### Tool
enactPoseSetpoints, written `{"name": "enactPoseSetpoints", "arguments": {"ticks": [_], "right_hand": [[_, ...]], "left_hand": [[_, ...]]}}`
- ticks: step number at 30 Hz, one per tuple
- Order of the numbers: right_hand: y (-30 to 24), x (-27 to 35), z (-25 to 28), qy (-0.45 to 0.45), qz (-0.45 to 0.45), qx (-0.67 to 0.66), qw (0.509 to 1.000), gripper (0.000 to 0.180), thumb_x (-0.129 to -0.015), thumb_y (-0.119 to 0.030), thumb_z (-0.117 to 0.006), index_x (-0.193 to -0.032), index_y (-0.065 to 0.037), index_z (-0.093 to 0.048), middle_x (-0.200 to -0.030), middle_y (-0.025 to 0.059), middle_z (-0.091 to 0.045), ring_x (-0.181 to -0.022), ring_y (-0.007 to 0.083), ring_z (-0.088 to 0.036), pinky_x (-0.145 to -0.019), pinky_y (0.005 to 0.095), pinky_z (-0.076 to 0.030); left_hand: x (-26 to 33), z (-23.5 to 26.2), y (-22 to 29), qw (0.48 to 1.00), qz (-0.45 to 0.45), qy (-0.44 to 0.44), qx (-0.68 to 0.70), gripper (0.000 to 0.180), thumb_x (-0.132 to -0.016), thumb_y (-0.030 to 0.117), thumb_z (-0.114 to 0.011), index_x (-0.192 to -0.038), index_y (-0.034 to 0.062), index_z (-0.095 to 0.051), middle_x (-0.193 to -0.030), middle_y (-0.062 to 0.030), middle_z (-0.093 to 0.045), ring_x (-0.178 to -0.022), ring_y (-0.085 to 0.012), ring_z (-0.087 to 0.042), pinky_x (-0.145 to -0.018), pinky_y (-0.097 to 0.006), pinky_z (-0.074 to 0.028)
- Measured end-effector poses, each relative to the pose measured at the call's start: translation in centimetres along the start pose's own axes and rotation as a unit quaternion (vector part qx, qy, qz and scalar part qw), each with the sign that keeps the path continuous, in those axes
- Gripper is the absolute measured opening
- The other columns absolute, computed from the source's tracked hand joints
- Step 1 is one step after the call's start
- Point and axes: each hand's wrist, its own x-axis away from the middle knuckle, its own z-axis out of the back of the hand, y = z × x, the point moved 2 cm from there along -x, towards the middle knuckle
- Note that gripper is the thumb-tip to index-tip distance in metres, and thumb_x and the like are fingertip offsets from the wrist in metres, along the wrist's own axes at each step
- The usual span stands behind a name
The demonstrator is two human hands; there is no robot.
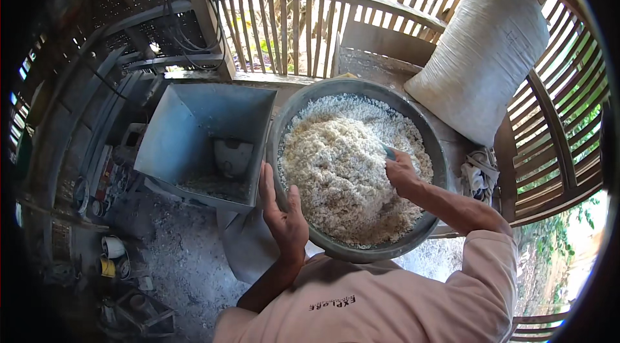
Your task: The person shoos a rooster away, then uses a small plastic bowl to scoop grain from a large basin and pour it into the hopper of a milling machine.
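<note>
A wide dark grey basin stands in front of me, heaped with a pale, crumbly, grain-like mass. The middle of the heap is more cream-coloured, and a whiter layer lies round the back. My right hand is closed on a blue-green tool at the right side of the heap; most of this tool is hidden by the hand and the mass, so its kind is unclear. My left hand lies against the basin's left outer wall, fingers stretched out and thumb apart, holding nothing.
Left of the basin is a square metal hopper with sloping walls. A full white sack leans at the back right, with a crumpled cloth below it. Slatted walls enclose the back and right. Small containers sit at the lower left.
</note>
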Motion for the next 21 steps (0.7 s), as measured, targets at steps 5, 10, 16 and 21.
{"name": "enactPoseSetpoints", "arguments": {"ticks": [5,10,16,21], "right_hand": [[-0.1,0.4,2.8,-0.005,0.033,-0.178,0.983,0.026,-0.094,-0.011,-0.058,-0.118,-0.001,-0.062,-0.086,0.0018,-0.066,-0.068,0.0090,-0.059,-0.059,0.0279,-0.049],[-2.4,2.4,4.1,-0.061,0.039,-0.281,0.957,0.031,-0.092,-0.007,-0.064,-0.122,0.000,-0.060,-0.103,0.0079,-0.069,-0.084,0.0153,-0.069,-0.075,0.0308,-0.058],[-2.7,2.6,6.7,-0.091,0.068,-0.335,0.935,0.032,-0.093,0.001,-0.052,-0.124,0.003,-0.058,-0.110,0.0134,-0.068,-0.092,0.0212,-0.070,-0.081,0.0344,-0.058],[-8.5,1.3,6.1,-0.175,0.090,-0.298,0.934,0.038,-0.095,-0.008,-0.053,-0.131,0.002,-0.052,-0.116,0.0142,-0.066,-0.097,0.0219,-0.069,-0.083,0.0357,-0.058]], "left_hand": [[1.1,3.1,2.6,0.975,-0.178,-0.073,-0.107,0.037,-0.092,0.005,-0.055,-0.126,-0.0079,-0.056,-0.134,-0.0232,-0.055,-0.127,-0.0356,-0.051,-0.108,-0.044,-0.038],[-1.9,6.3,5.5,0.960,-0.269,-0.044,-0.068,0.027,-0.092,0.003,-0.055,-0.117,-0.0060,-0.063,-0.116,-0.0202,-0.066,-0.114,-0.0330,-0.061,-0.100,-0.043,-0.046],[-10.1,11.5,3.2,0.932,-0.215,0.122,-0.266,0.025,-0.089,-0.002,-0.059,-0.114,-0.0008,-0.065,-0.116,-0.0142,-0.066,-0.111,-0.0273,-0.062,-0.095,-0.038,-0.048],[-12.5,12.7,0.9,0.914,-0.183,0.119,-0.342,0.027,-0.086,0.004,-0.063,-0.113,0.0018,-0.066,-0.118,-0.0125,-0.065,-0.113,-0.0306,-0.059,-0.099,-0.040,-0.044]]}}
